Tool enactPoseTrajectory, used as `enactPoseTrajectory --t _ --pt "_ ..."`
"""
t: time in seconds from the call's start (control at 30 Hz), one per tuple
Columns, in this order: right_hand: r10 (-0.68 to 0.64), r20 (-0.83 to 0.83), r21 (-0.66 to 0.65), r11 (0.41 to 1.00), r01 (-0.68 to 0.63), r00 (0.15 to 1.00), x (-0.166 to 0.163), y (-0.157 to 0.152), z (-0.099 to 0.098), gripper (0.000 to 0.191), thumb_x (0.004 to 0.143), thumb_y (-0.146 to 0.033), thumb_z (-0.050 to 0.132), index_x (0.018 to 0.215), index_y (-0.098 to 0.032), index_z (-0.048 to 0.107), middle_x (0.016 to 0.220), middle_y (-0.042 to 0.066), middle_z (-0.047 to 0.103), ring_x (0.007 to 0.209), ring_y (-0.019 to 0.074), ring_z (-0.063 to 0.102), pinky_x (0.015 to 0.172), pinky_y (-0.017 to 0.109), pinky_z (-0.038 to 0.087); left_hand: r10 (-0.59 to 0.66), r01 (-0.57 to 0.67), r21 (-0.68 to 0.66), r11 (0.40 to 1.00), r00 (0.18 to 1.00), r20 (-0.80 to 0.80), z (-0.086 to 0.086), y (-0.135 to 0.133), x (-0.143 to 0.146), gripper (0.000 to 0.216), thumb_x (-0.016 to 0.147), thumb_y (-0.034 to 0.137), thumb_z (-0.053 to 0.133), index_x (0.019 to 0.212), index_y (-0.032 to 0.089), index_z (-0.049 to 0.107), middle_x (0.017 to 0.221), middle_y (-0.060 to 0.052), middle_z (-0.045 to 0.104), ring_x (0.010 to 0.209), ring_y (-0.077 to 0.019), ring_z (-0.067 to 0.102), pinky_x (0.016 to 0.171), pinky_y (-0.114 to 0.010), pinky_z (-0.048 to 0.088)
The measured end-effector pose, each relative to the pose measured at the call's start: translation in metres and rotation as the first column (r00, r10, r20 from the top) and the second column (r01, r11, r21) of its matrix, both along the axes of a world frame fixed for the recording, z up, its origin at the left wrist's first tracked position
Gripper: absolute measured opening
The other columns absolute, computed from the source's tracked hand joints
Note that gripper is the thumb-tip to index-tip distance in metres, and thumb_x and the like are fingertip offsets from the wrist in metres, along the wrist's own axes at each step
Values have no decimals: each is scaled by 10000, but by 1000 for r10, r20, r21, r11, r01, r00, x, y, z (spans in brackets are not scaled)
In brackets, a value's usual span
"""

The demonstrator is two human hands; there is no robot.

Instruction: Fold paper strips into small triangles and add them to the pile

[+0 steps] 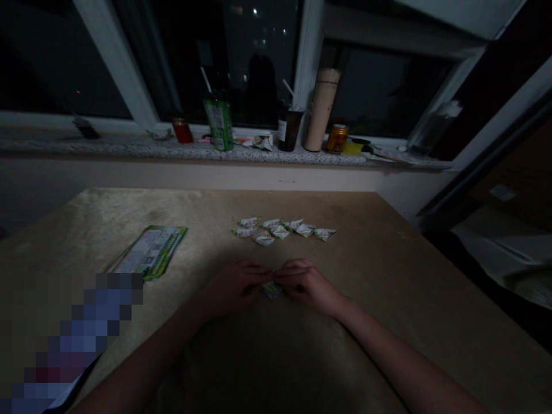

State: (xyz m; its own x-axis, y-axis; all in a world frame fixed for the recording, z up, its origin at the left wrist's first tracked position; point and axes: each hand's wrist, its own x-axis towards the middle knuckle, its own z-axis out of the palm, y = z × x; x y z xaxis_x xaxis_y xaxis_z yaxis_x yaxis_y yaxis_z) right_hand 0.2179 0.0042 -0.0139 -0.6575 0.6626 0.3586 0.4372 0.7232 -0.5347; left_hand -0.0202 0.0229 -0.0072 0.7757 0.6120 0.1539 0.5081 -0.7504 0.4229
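Note:
A small folded packet point(271, 289) of green and white wrapper lies between my hands near the table's middle. My left hand point(235, 284) pinches it from the left, fingers closed. From the right, my right hand point(308, 282) pinches its upper part, the fingertips of both hands nearly meeting. Just beyond them sits a loose group of several similar folded packets point(279, 231), white with green and red print. To the left lie flat green and white wrappers point(157, 250), stacked with printed labels showing.
The brown table point(379, 253) reaches back to a wall under a granite sill point(254, 154). On the sill stand a green cup with straw point(219, 123), a dark drink cup point(288, 129), a tall beige flask point(319, 112), an orange can point(337, 139) and a red jar point(183, 132).

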Motion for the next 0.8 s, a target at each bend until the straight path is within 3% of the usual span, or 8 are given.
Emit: enactPoseTrajectory --t 0.2,0.5,0.63,0.7,0.8 --pt "-31 22 6 1000 30 999 0 -2 2 308 787 -109 607 1049 -253 682 1052 41 698 1023 209 572 914 369 385 22 -21 -38 999 999 27 1 -1 0 382 853 399 595 1230 344 569 1225 17 620 1157 -236 499 994 -398 299" --pt "-55 -66 -49 997 52 996 -3 2 -7 123 821 -271 651 931 -245 698 1013 31 695 975 193 570 862 334 398 36 -34 -48 998 999 34 2 -1 5 365 816 412 636 1167 313 611 1222 -6 596 1123 -237 506 991 -385 289" --pt "-248 -29 -59 967 246 968 -10 1 -12 192 761 -302 705 930 -219 666 971 51 643 940 203 559 795 319 378 63 -61 -57 997 998 17 1 -2 6 376 813 411 635 1176 319 604 1214 -12 588 1130 -244 491 992 -390 289" --pt "-410 30 -100 906 410 912 -16 -2 -13 264 723 -324 725 924 -193 614 866 34 624 829 190 558 723 299 353 76 -75 -55 996 997 20 0 -2 7 388 803 404 645 1176 308 602 1208 -20 584 1128 -245 490 986 -390 300" --pt "-496 133 -109 853 510 858 -22 -7 -12 321 679 -403 739 818 -185 549 757 1 589 740 174 528 675 283 295 95 -92 -62 994 995 33 -1 -3 9 360 801 405 648 1141 290 615 1188 -23 584 1121 -242 491 977 -381 317"
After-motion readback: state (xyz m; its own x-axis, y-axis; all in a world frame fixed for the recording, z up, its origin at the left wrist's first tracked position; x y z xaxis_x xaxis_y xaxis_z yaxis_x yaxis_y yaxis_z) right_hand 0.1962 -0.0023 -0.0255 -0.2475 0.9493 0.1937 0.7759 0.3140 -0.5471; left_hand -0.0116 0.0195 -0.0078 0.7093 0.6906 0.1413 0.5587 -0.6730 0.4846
